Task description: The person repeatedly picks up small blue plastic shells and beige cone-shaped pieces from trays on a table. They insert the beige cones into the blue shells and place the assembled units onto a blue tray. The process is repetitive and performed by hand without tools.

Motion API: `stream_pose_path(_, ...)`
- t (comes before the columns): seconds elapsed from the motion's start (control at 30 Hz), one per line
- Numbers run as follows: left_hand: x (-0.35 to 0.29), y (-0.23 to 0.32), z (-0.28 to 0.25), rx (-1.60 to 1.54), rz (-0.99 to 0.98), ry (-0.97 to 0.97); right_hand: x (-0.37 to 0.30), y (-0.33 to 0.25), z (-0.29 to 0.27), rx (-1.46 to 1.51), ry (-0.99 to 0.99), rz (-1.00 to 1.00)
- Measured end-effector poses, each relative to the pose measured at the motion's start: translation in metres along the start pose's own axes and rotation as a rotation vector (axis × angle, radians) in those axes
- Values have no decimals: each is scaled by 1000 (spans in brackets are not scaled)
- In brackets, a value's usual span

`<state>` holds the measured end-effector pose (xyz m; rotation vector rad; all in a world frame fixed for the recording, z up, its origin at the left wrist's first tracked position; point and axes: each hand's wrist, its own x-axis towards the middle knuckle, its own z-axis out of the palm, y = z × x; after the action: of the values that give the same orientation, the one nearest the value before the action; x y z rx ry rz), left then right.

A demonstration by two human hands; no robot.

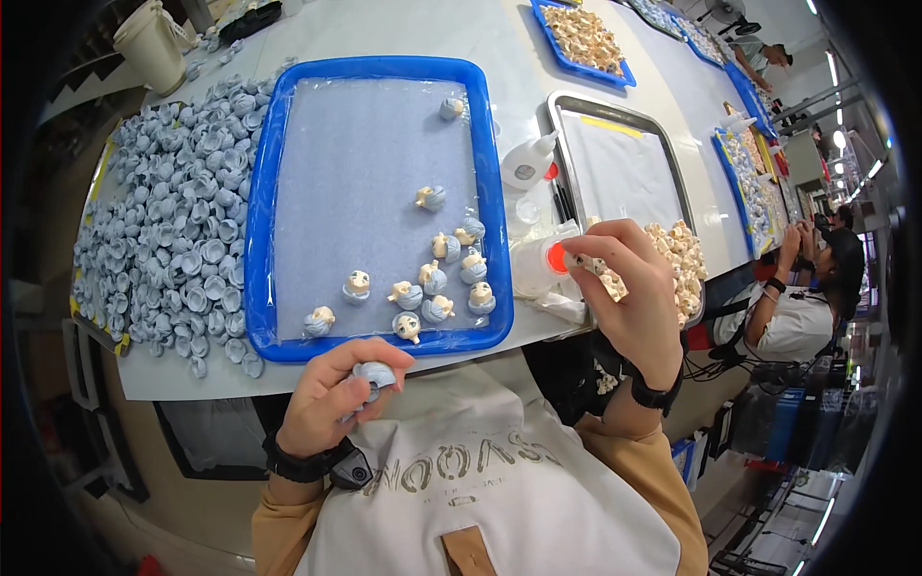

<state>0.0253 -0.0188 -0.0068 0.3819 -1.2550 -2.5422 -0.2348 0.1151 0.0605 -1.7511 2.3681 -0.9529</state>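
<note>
My left hand [322, 403] is closed around a light blue doll hair piece [373, 372], in front of the blue tray's near edge. Between the fingertips of my right hand [639, 302] are cream doll face pieces [603, 276]; how many is hard to make out. The right hand is raised beside a clear container with a red top [557, 257]. Inside the blue tray [260, 211] lie several small doll heads [407, 325] with blue hair, mostly toward the near right. A heap of cream pieces [684, 274] sits beyond my right hand, on the metal tray [624, 182].
A large heap of blue hair pieces [192, 221] covers the table's left side. Between the trays stands a white squeeze bottle [526, 163]. A bucket [151, 48] is at the far left. Another person [797, 317] sits at the right, near more filled trays.
</note>
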Motion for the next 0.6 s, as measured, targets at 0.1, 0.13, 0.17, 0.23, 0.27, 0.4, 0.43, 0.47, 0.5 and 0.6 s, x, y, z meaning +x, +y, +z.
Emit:
stream_pose_path(0.1, -1, -1, -3, 4, 39, 12, 1, 0, 2, -39, -6, -25)
stream_pose_path(0.13, -2, 1, -3, 3, 39, 11, 1, 0, 3, -42, -5, -26)
stream_pose_path(0.17, -2, 1, -3, 1, 39, 8, 1, 0, 3, -45, -4, -27)
stream_pose_path(0.23, -3, 2, -2, -3, 34, 25, -1, 2, 4, -68, 6, -29)
stream_pose_path(0.27, -4, 2, -1, -5, 32, 32, -2, 3, 4, -80, 12, -29)
stream_pose_path(0.4, -2, 3, 4, -70, 40, 57, -11, 5, 5, -54, 53, 42)
stream_pose_path(0.43, -1, 1, 4, -70, 65, 61, -13, 6, 5, -53, 56, 55)
stream_pose_path(0.47, 0, -1, 4, -69, 89, 65, -15, 6, 5, -52, 58, 68)
stream_pose_path(0.5, 1, -3, 3, -54, 121, 79, -16, 4, 6, -37, 101, 67)
stream_pose_path(0.6, 5, -6, 3, -7, 181, 102, -23, -9, 13, 144, 183, 25)
